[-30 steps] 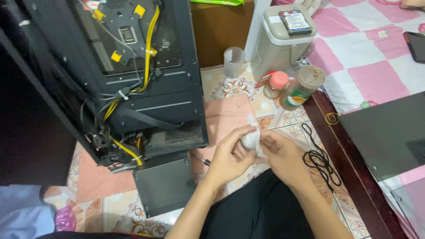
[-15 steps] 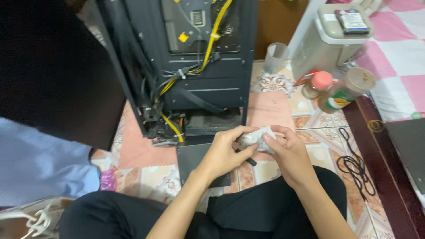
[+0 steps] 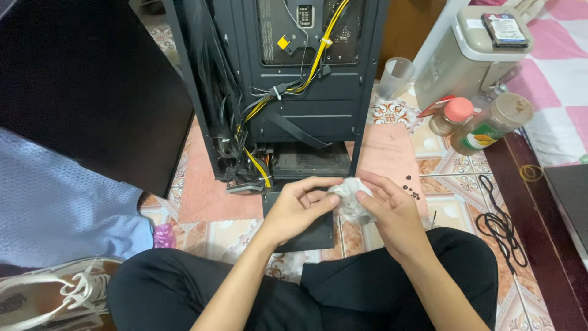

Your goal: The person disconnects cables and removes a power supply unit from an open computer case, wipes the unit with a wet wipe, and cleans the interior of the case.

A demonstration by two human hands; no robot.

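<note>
Head view: both hands [image 3: 349,211] grip crumpled wad [image 3: 349,197]

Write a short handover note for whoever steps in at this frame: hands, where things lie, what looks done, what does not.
Left hand: pinches the edge of a crumpled white wad.
Right hand: cups the same wad from the other side.
Both sit over a dark flat panel on the tiled floor, in front of the open computer case, whose yellow and black cables hang loose.
Small black screws lie right of the hands, a coiled black cord further right.
Done: side panel is off. Left: cables untidy, panel not refitted.
</note>
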